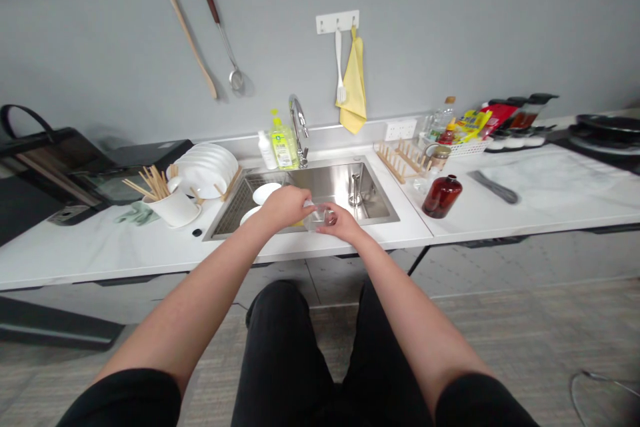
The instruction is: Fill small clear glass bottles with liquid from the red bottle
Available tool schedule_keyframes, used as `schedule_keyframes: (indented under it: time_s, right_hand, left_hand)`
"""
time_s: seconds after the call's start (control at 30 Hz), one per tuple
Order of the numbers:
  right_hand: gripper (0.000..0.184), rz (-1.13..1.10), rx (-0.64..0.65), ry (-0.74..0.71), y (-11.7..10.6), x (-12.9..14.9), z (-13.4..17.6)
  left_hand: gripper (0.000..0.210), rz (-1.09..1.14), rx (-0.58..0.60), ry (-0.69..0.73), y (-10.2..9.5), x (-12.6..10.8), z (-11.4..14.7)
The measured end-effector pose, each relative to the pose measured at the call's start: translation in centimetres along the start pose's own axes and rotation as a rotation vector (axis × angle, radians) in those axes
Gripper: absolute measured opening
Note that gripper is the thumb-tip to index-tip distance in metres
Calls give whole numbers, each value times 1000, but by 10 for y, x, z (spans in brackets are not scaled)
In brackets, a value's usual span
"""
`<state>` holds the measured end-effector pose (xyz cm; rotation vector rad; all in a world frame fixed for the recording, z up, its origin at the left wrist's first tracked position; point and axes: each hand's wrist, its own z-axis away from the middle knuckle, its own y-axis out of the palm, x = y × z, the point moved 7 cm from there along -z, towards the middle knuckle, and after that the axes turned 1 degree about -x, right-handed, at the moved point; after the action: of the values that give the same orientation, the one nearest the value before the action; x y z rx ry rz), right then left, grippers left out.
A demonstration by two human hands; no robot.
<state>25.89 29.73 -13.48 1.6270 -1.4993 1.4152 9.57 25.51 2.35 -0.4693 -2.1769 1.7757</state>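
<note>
A: What's behind everything?
B: A plain grey wall (440, 27), with a white marble-patterned desk (560, 213) running along it. A rectangular stainless-steel sink (391, 215) is set into the desk.

A: And the hands?
B: Both are at the sink's front edge. The left hand (293, 203) has its fingers closed on the left side of a small, clear, see-through container (320, 219); the right hand (341, 221) grips the right side, its thumb and fingers curved around it.

A: So where exactly is the container?
B: Between the two hands, above the sink's front edge. I can't tell whether it's glass or plastic.

A: What's near them?
B: Two round white dishes (267, 193) show beside the left forearm, toward the sink's left end. A curved chrome faucet (299, 130) rises at the sink's back edge, a yellow-green pump bottle (283, 145) just left of it. Past the sink's right edge, a glossy reddish-brown bottle (443, 197) stands on the desk, nearer its front edge.
</note>
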Motion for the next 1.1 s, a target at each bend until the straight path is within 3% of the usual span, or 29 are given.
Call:
schedule_keyframes:
  time_s: [0.1,0.27,0.37,0.47,0.6,0.7,0.77,0.87,0.97,1.0,1.1]
  right_hand:
    - [88,-29,-10,18,-1,-2,-1]
    - [84,-75,12,-16,-1,3,-2]
    - [83,-85,1,-7,-2,2,-1]
    - [82,-63,13,19,-1,0,-1]
    - [85,-44,12,22,-1,1,0]
    - [85,-59,26,14,-2,5,1]
    - [85,-88,24,15,-2,6,1]
    - [85,-105,17,29,-3,5,1]
    - [85,-91,27,47,-2,2,1]
    - [85,-87,32,51,-1,1,0]
    - [84,-88,33,43,-1,1,0]
  left_hand:
    - [22,17,84,86,13,-7,-8]
    - [53,203,47,338,10,-18,-3]
    - [55,196,-26,248,7,-10,-2]
    - [43,127,4,108,11,-3,-3]
    - [26,137,87,187,16,-12,-2]
    - [65,247,38,237,10,-18,-1]
    - [75,253,-13,181,5,-17,-1]
    - [50,113,12,60,6,-13,-2]
    - [24,15,87,88,10,-17,1]
    - [25,16,97,132,11,-21,2]
    - [55,29,63,192,9,-27,5]
